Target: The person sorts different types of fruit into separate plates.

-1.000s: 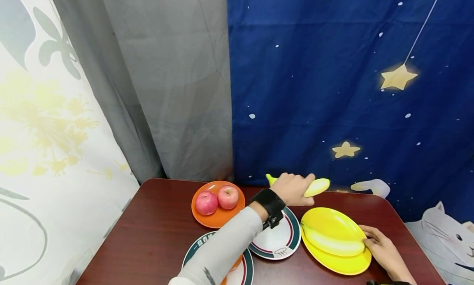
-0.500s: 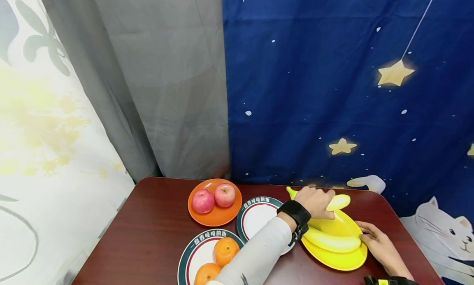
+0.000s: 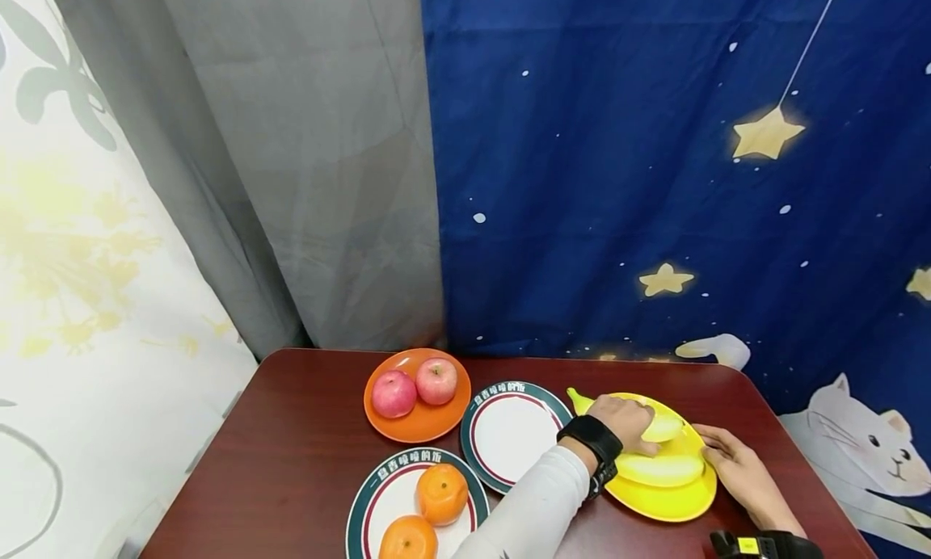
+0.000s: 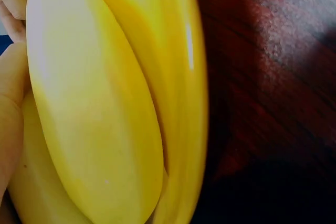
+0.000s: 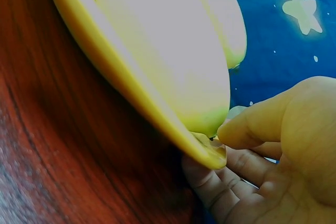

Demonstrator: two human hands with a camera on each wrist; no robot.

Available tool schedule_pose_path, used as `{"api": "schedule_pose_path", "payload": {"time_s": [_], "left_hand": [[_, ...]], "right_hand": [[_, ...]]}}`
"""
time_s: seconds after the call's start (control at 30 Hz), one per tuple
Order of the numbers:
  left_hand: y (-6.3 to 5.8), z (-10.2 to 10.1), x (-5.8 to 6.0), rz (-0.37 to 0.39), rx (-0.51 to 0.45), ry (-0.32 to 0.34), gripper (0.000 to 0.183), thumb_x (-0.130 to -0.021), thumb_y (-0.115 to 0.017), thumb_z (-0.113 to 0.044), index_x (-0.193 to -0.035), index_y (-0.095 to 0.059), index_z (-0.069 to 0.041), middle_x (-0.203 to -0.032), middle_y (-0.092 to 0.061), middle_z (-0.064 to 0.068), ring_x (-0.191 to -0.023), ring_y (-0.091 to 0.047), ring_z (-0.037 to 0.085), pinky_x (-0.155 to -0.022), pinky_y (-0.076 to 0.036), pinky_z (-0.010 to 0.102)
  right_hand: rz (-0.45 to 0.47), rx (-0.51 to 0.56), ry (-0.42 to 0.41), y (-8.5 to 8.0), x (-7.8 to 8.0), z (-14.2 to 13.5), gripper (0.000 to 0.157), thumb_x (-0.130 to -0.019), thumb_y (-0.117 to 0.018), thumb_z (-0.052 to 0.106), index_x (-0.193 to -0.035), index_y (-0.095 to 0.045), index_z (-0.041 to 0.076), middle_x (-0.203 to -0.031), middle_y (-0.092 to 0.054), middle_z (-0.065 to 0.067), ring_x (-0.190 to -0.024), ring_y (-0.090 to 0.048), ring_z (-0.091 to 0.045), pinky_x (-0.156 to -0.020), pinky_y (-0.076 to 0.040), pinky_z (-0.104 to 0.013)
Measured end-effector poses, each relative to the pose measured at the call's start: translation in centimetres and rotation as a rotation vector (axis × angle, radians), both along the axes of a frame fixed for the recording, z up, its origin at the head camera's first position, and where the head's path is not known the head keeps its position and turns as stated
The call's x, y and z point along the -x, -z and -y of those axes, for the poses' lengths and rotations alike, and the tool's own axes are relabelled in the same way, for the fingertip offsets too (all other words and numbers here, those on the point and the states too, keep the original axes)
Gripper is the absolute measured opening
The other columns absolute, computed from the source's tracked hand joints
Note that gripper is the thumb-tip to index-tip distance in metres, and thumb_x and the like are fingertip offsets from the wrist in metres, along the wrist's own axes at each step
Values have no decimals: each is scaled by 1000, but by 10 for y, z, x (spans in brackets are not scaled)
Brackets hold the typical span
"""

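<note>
Over the yellow plate (image 3: 662, 506), at the right of the table in the head view, my left hand (image 3: 622, 420) grips a banana (image 3: 665, 427) round its middle. The stem end sticks out to the left. A second banana (image 3: 667, 470) lies on that plate, just nearer to me. In the left wrist view the plate's rim (image 4: 195, 93) runs beside the bananas, and my thumb (image 4: 9, 114) shows at the left edge. My right hand (image 3: 743, 472) holds the plate's right rim; in the right wrist view the thumb is above it and fingers (image 5: 210, 184) are below.
An orange plate (image 3: 418, 430) bears two apples (image 3: 393, 393) at the back. Left of my forearm, a green-rimmed plate (image 3: 378, 494) carries two oranges (image 3: 442, 494). Another green-rimmed plate (image 3: 509, 438) stands between these and the yellow one. A curtain (image 3: 545, 220) hangs behind the table (image 3: 284, 462).
My left hand has carried the banana right and down, from above the middle plate onto the yellow plate. My right hand has stayed at the plate's rim. The view has shifted slightly.
</note>
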State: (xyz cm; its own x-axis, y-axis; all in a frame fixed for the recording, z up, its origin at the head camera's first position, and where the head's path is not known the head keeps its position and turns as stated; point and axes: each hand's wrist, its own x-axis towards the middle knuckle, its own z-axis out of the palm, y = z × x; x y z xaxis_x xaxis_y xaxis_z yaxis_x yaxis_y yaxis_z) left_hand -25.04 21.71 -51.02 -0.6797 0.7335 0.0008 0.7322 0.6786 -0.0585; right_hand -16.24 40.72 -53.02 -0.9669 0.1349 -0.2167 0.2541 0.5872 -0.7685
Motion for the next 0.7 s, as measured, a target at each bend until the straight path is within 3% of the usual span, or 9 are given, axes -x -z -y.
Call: {"api": "schedule_pose_path", "payload": {"time_s": [0.2, 0.5, 0.6, 0.7], "left_hand": [[1, 5, 0, 36, 40, -27, 46, -82, -51, -71, -114, -62, -39, -98, -55, -19, -87, -55, 0, -75, -42, 21], [-3, 7, 2, 85, 70, -23, 50, -87, -47, -66, -128, -54, -37, -114, -53, -19, -103, -51, 0, -87, -42, 24], [-6, 12, 4, 59, 72, -1, 50, -88, -46, -65, -129, -53, -37, -117, -51, -19, -106, -50, 0, -89, -40, 24], [-20, 30, 11, 0, 50, 42, 49, -90, -45, -64, -129, -52, -36, -117, -50, -18, -108, -48, 2, -89, -39, 25]], "right_hand": [[21, 19, -24, 0, 6, 7, 48, -102, -37, 21, -143, -29, -3, -138, -36, -32, -117, -44, -39, -88, -44, -43], [2, 0, -36, 2, 10, 10, 47, -102, -36, 21, -142, -29, -4, -138, -36, -31, -117, -44, -40, -89, -45, -42], [-2, -17, -40, 1, 9, 8, 49, -102, -37, 23, -142, -29, -4, -137, -37, -32, -116, -45, -40, -88, -44, -44], [-14, -67, -60, -2, 8, 6, 51, -103, -38, 28, -142, -31, -4, -134, -39, -32, -114, -47, -40, -88, -44, -47]]}}
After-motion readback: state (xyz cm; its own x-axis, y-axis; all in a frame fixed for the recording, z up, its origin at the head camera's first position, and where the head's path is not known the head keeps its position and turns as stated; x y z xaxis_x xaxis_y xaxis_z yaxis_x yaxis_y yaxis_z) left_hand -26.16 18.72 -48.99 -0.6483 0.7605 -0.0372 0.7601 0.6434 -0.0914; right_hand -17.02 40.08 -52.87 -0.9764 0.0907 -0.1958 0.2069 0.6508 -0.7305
